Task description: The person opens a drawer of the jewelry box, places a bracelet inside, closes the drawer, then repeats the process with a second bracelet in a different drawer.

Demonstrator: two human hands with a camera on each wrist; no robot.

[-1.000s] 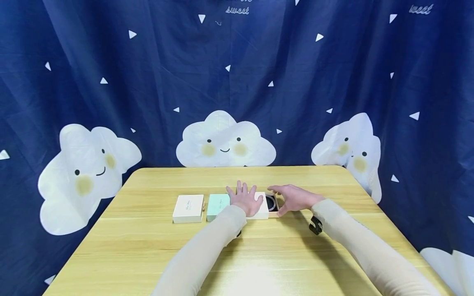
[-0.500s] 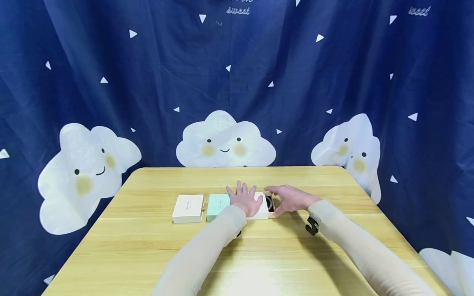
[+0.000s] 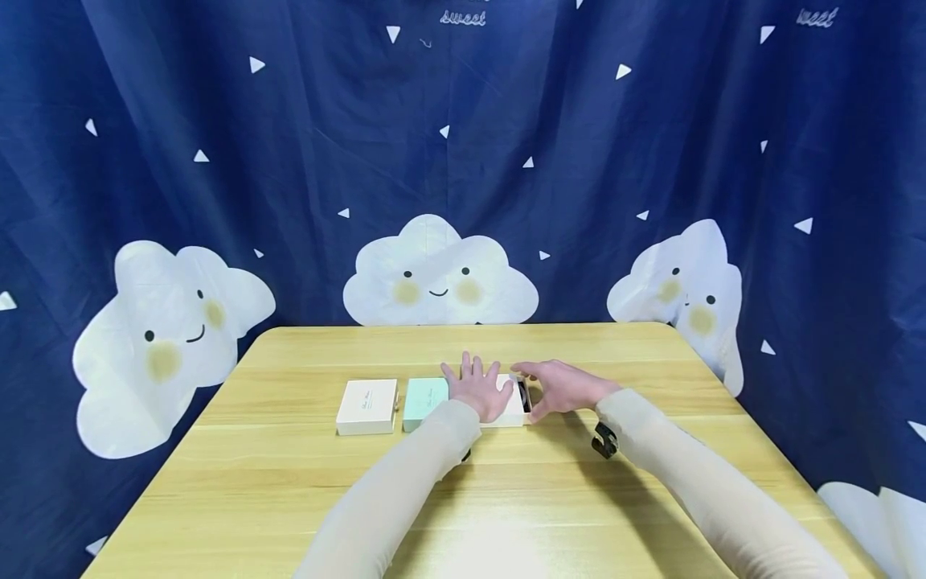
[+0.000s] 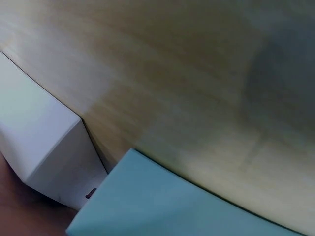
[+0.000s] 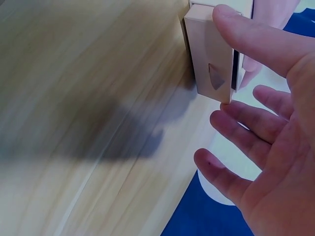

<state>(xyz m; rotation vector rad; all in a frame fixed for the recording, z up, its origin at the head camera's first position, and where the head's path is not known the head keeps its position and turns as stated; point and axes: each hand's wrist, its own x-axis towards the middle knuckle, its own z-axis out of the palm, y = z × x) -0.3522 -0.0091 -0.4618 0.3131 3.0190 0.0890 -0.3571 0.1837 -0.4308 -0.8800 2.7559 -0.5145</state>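
Note:
A white drawer-style box (image 3: 514, 414) lies on the wooden table, partly covered by my left hand (image 3: 479, 396), which rests on it with fingers spread. From its right end a tray-like drawer (image 3: 526, 396) sticks out slightly, a dark interior showing. My right hand (image 3: 567, 386) spans the drawer's end between thumb and fingers. In the right wrist view, the thumb touches one corner of the pinkish drawer front (image 5: 209, 54), a fingertip the opposite corner, and the other fingers are off it. The left wrist view catches the white box (image 4: 37, 108) beside a mint-green box (image 4: 182, 196).
Left of my left hand sits the mint-green box, and farther left another white box (image 3: 367, 406) with a small tab on its right side. The wooden table (image 3: 289, 482) ends in front of a dark blue curtain (image 3: 463, 145) with cloud prints.
My right hand has moved left with the drawer, which has slid farther into the white box; less of its dark interior and the ring-like item inside shows. My left hand has stayed put.

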